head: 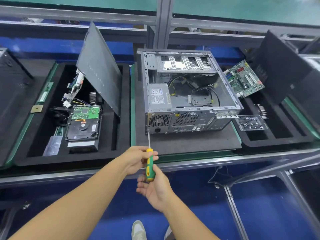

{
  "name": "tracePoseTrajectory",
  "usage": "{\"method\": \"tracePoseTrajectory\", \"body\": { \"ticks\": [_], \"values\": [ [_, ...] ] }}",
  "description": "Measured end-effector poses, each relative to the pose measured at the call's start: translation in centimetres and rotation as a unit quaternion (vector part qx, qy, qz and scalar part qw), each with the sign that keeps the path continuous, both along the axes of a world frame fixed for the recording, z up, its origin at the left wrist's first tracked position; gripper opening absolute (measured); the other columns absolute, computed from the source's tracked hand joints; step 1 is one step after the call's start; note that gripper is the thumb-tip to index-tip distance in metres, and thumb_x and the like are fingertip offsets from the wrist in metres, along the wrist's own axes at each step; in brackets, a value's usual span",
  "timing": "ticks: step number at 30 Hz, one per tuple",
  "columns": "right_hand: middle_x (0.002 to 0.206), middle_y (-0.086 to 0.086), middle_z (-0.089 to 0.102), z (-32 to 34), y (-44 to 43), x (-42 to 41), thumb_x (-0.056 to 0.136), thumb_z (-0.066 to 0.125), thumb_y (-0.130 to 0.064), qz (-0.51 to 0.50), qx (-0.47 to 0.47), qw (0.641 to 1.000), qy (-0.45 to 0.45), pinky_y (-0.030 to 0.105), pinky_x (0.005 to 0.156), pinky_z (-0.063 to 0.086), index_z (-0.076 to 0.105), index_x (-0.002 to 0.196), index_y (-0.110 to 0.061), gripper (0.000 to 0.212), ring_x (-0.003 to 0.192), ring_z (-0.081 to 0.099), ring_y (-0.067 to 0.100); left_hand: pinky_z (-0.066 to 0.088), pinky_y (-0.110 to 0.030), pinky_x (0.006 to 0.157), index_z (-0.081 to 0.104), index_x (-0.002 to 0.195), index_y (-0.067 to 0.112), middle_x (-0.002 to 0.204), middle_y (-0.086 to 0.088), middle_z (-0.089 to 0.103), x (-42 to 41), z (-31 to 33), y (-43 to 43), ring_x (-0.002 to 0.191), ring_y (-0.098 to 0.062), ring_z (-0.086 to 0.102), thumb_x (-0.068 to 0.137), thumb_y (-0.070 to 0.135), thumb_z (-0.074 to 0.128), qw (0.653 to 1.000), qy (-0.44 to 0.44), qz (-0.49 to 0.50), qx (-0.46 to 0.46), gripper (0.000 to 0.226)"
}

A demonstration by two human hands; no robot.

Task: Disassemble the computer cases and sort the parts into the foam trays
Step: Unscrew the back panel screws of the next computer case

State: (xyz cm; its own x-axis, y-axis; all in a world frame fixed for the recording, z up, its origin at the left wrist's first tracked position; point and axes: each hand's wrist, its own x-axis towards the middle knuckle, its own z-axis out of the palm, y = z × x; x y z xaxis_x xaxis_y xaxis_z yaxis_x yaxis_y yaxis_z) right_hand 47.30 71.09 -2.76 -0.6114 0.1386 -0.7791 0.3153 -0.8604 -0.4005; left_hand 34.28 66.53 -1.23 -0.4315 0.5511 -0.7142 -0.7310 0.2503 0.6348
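At the far left, a foam tray [121,108] is holding parts already sorted: a hard drive [84,124] lying board-side up, a small circuit board [76,84] behind it, and a dark side panel [100,70] leaning upright over both. At centre, the computer case [188,94] is lying open-side up on a dark mat, with the power supply [158,96] and loose cables still sitting inside. The screwdriver [150,163] is standing tip-first against the lower left corner of the rear panel, apparently on a power supply screw. The left hand [138,158] is closing thumb and fingers around the upper handle; the right hand [156,189] is cupping the butt end with fingers loosely curled. The case is probably stiff, fairly heavy sheet steel with sharp edges, so gripping it by the folded rims is advisable. The power supply is likely dense; supporting its body, not its cables, is preferable. At right, a motherboard [245,78] is resting tilted in a second tray [277,139], beside a clear box of screws [252,122].
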Motion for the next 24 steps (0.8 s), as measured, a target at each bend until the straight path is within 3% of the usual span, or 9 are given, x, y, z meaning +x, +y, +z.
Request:
{"method": "tracePoseTrajectory", "body": {
  "ticks": [2,5,7,9,13,17,21,24],
  "values": [
    [0.074,0.011,0.058,-0.1,0.1,0.1,0.104,0.053,-0.033,-0.027,0.041,0.999,-0.003,0.032,0.052,0.052,0.057,0.117,0.000,0.036,0.058,0.056,0.019,0.051,-0.044,0.097,0.060,0.110,0.007,0.117,-0.011,0.070,0.1,-0.1,0.2,0.109,-0.023,0.067,0.099,0.003,0.052,0.999,0.012,-0.031,-0.003,0.014],
    [0.082,0.009,0.052,-0.2,0.3,-0.1,0.099,0.063,-0.020,-0.027,0.131,0.991,-0.016,0.030,0.054,0.051,0.050,0.107,-0.007,0.021,0.061,0.052,0.016,0.057,-0.034,0.079,0.066,0.109,0.003,0.110,-0.013,0.067,0.4,0.3,0.5,0.096,-0.023,0.065,0.092,0.022,0.070,0.995,0.057,-0.067,-0.044,0.026],
    [0.086,0.008,0.052,-0.1,0.1,-0.2,0.097,0.066,-0.017,-0.017,0.154,0.988,-0.025,0.029,0.055,0.051,0.048,0.109,-0.008,0.024,0.062,0.050,0.014,0.057,-0.030,0.069,0.069,0.105,0.001,0.095,-0.013,0.067,0.6,0.5,0.6,0.082,-0.021,0.065,0.084,0.020,0.077,0.992,0.090,-0.058,-0.063,0.029],
    [0.087,0.008,0.054,0.2,-0.1,-0.5,0.096,0.068,-0.018,-0.022,0.141,0.990,-0.019,0.030,0.056,0.051,0.048,0.116,-0.007,0.030,0.061,0.050,0.014,0.057,-0.029,0.067,0.069,0.105,0.000,0.095,-0.015,0.070,0.5,0.3,0.5,0.081,-0.021,0.067,0.082,0.012,0.079,0.992,0.097,-0.035,-0.068,0.028],
    [0.074,0.011,0.056,0.6,0.6,-0.5,0.100,0.057,-0.044,-0.031,0.030,0.999,0.000,0.033,0.053,0.053,0.059,0.120,-0.004,0.046,0.059,0.055,0.020,0.056,-0.041,0.087,0.059,0.121,-0.007,0.108,-0.022,0.070,0.1,0.4,0.0,0.096,-0.029,0.070,0.089,-0.008,0.063,0.999,0.014,0.028,-0.023,0.031],
    [0.074,0.015,0.061,0.5,0.5,-0.2,0.108,0.043,-0.029,-0.048,0.030,0.998,0.002,0.032,0.051,0.053,0.056,0.123,0.006,0.041,0.057,0.058,0.020,0.050,-0.044,0.098,0.056,0.120,-0.003,0.116,-0.016,0.070,0.3,-0.1,-0.6,0.107,-0.027,0.068,0.100,0.000,0.049,1.000,-0.020,0.013,0.012,0.021],
    [0.091,0.014,0.058,0.2,0.0,-0.4,0.101,0.060,-0.017,-0.059,0.109,0.992,-0.007,0.029,0.055,0.053,0.053,0.109,-0.005,0.016,0.064,0.056,0.019,0.054,-0.032,0.079,0.071,0.103,0.005,0.094,-0.007,0.068,1.1,0.0,-0.2,0.088,-0.021,0.062,0.090,0.029,0.072,0.994,0.075,-0.061,-0.056,0.028],
    [0.095,0.012,0.059,0.2,-0.1,-0.6,0.096,0.067,-0.010,-0.062,0.128,0.990,-0.018,0.028,0.056,0.051,0.049,0.115,-0.009,0.026,0.062,0.053,0.016,0.056,-0.026,0.064,0.072,0.095,0.003,0.085,-0.009,0.068,1.4,0.0,0.0,0.073,-0.017,0.064,0.085,0.018,0.077,0.993,0.095,-0.028,-0.067,0.019]
  ]
}}
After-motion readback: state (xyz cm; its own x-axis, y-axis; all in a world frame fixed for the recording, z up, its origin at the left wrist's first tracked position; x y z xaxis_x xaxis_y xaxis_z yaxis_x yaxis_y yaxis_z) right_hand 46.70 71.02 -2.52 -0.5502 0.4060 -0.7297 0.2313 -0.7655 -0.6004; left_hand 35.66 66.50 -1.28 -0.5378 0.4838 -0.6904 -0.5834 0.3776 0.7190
